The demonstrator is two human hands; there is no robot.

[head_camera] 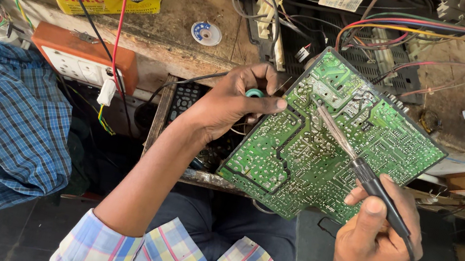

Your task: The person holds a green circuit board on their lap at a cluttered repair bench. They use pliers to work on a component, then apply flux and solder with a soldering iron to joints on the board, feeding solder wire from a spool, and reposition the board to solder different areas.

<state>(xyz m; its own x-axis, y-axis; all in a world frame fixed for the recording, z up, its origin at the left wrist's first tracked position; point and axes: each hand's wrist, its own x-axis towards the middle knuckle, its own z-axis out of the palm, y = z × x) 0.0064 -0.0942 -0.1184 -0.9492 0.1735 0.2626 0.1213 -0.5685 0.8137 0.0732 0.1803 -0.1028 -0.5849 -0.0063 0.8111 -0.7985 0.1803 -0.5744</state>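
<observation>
1. Circuit board [333,139]: a green board, solder side up, lies tilted over the edge of the cluttered workbench [202,10], between the two hands.
2. Right hand [377,232]: the fingers are pressed together around the black handle of a soldering iron [365,173], held like a pen. The shaft runs up and away from the grip, and its tip rests near the middle of the board.
3. Left hand [231,101]: it pinches a small teal-ringed item, probably a solder spool [255,93], though the view is too poor to be sure. The board's left edge sits just beside these fingertips, and whether they also steady it cannot be told.
4. Position relative to the grip: the board lies above and to the left of the right hand's hold, within reach of the tip only.
5. Risk: the board overhangs the bench, so pressure from the tip could rock or slide it.
6. Risk: the tracks are dense, so a slipping tip could bridge neighbouring joints.
7. Risk: loose coloured wires [428,31] lie near the board's far edge, where a wandering hot shaft could scorch them.
</observation>
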